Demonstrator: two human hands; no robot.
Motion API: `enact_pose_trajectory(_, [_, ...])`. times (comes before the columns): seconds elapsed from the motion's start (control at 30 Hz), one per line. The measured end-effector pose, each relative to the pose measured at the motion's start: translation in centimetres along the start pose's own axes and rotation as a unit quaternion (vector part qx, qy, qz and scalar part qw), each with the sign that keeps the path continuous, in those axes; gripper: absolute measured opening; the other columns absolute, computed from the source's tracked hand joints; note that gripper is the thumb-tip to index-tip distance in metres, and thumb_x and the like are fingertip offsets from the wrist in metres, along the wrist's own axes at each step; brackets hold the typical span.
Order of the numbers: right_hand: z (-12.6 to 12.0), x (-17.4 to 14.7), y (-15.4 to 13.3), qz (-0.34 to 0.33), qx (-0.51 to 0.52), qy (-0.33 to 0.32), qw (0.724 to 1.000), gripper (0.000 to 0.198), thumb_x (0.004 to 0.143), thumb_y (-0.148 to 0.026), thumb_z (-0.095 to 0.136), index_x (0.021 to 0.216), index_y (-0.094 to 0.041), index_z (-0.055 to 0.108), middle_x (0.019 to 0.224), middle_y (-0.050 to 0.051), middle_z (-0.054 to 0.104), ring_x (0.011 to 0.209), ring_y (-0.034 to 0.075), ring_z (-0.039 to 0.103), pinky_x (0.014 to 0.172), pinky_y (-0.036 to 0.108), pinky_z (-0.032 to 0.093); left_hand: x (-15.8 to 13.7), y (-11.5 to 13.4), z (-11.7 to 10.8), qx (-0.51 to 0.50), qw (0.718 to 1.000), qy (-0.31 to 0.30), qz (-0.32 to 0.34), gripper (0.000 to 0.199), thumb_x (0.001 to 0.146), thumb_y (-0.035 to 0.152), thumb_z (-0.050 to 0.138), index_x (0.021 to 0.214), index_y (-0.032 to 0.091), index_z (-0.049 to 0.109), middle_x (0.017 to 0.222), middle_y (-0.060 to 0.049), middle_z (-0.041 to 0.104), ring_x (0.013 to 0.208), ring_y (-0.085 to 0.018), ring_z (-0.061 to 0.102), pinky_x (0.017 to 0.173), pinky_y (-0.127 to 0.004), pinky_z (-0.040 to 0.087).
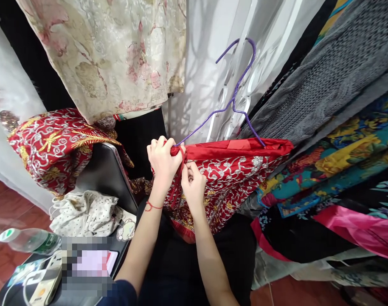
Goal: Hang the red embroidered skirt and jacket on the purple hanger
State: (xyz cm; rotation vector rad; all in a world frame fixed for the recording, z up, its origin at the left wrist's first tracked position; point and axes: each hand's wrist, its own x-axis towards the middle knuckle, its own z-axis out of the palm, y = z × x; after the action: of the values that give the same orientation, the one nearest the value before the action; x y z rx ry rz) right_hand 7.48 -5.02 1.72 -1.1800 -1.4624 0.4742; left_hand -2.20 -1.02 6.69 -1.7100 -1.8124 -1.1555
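Note:
A red embroidered skirt (226,178) with silver and gold scrollwork and a plain red waistband hangs from a purple hanger (234,91). My left hand (164,160) is closed on the left end of the waistband, beside the hanger's left arm. Just below and to the right, my right hand (194,182) has its fingers pinched at the red fabric by the gathered end. A thin red strand shows between the two hands. The skirt's lower part drapes down over my dark-clad lap.
On the left, a black chair (103,170) carries another red embroidered cloth (54,148). Near it are a dotted white cloth (85,212), a plastic bottle (30,240) and a white cable. Floral cream fabric (117,55) hangs above; a grey knit (334,80) and colourful garments hang right.

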Motion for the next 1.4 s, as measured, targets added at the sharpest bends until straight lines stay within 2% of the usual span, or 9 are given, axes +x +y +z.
enact_pose_trajectory(0.2, [0.3, -0.3, -0.5, 0.046, 0.07, 0.008, 0.996, 0.032, 0.096, -0.044, 0.047, 0.073, -0.023, 0.048, 0.049, -0.008, 0.039, 0.043, 0.008, 0.034, 0.046, 0.021, 0.027, -0.2, -0.2, -0.1, -0.026, 1.0, -0.015, -0.006, 0.023, 0.095, 0.032, 0.053, 0.076, 0.021, 0.059, 0.09, -0.007, 0.063, 0.089, -0.026, 0.053, 0.079, -0.038, 0.036])
enact_pose_trajectory(0.37, [0.0, 1.5, -2.9, 0.051, 0.222, -0.012, 0.974, 0.03, 0.092, -0.045, 0.056, 0.075, -0.021, 0.052, 0.056, -0.006, 0.053, 0.047, 0.008, 0.05, 0.048, 0.02, 0.043, 0.6, -0.8, -1.5, -0.119, 0.993, -0.002, 0.005, 0.012, 0.093, 0.03, 0.057, 0.091, 0.021, 0.065, 0.1, -0.007, 0.064, 0.097, -0.025, 0.056, 0.088, -0.039, 0.039])
enact_pose_trajectory(0.5, [0.1, 1.5, -3.4, 0.051, 0.278, -0.063, 0.957, 0.025, 0.091, -0.041, 0.058, 0.079, -0.02, 0.055, 0.054, -0.007, 0.053, 0.042, 0.008, 0.05, 0.043, 0.02, 0.043, 1.5, -1.1, -3.5, -0.199, 0.974, 0.002, 0.112, 0.02, 0.093, 0.038, 0.06, 0.105, 0.024, 0.068, 0.126, -0.008, 0.061, 0.12, -0.025, 0.051, 0.105, -0.044, 0.035])
enact_pose_trajectory(0.57, [0.3, 1.1, -3.2, 0.047, 0.272, -0.056, 0.96, 0.019, 0.09, -0.037, 0.059, 0.084, -0.02, 0.057, 0.054, -0.008, 0.051, 0.042, 0.008, 0.05, 0.042, 0.02, 0.042, 1.8, -1.3, -4.0, -0.198, 0.962, -0.034, 0.187, 0.021, 0.091, 0.044, 0.063, 0.092, 0.024, 0.07, 0.12, -0.006, 0.066, 0.119, -0.026, 0.051, 0.11, -0.046, 0.03])
enact_pose_trajectory(0.63, [0.6, 0.8, -2.8, 0.049, 0.267, -0.047, 0.961, 0.017, 0.09, -0.036, 0.058, 0.083, -0.02, 0.057, 0.055, -0.008, 0.049, 0.041, 0.008, 0.048, 0.041, 0.02, 0.042, 2.0, -1.6, -4.0, -0.187, 0.952, -0.057, 0.236, 0.028, 0.092, 0.046, 0.061, 0.08, 0.022, 0.067, 0.098, -0.004, 0.07, 0.106, -0.023, 0.055, 0.108, -0.046, 0.029])
enact_pose_trajectory(0.73, [0.8, 0.4, -2.5, 0.061, 0.279, -0.054, 0.957, 0.022, 0.091, -0.039, 0.056, 0.078, -0.021, 0.053, 0.054, -0.009, 0.045, 0.038, 0.007, 0.043, 0.037, 0.019, 0.038, 2.0, -2.0, -3.3, -0.179, 0.947, -0.032, 0.263, 0.035, 0.097, 0.044, 0.054, 0.073, 0.02, 0.061, 0.074, -0.001, 0.063, 0.084, -0.018, 0.053, 0.096, -0.04, 0.034])
enact_pose_trajectory(1.03, [2.3, -1.5, -0.3, 0.038, 0.134, 0.032, 0.99, 0.023, 0.092, -0.04, 0.052, 0.087, -0.019, 0.06, 0.053, -0.006, 0.047, 0.046, 0.01, 0.041, 0.051, 0.023, 0.036, -0.3, -1.6, -1.5, -0.193, 0.94, 0.069, 0.271, 0.035, 0.097, 0.041, 0.055, 0.07, 0.019, 0.055, 0.059, 0.003, 0.053, 0.057, -0.012, 0.04, 0.07, -0.033, 0.033])
enact_pose_trajectory(1.2, [3.6, -3.0, 3.2, 0.098, 0.101, -0.024, 0.99, 0.038, 0.093, -0.053, 0.045, 0.08, -0.02, 0.06, 0.049, -0.007, 0.043, 0.046, 0.011, 0.04, 0.051, 0.023, 0.036, 0.1, -1.2, -2.1, -0.208, 0.931, 0.085, 0.288, 0.029, 0.096, 0.039, 0.057, 0.075, 0.018, 0.059, 0.061, 0.004, 0.058, 0.054, -0.011, 0.04, 0.065, -0.031, 0.032])
enact_pose_trajectory(1.4, [4.8, -7.2, 7.3, 0.164, -0.006, -0.065, 0.984, 0.042, 0.094, -0.053, 0.043, 0.079, -0.021, 0.066, 0.05, -0.001, 0.055, 0.045, 0.016, 0.05, 0.05, 0.025, 0.037, 0.3, -1.5, -1.7, -0.207, 0.932, 0.086, 0.285, 0.031, 0.094, 0.04, 0.062, 0.073, 0.018, 0.058, 0.055, 0.006, 0.053, 0.051, -0.009, 0.039, 0.064, -0.03, 0.032])
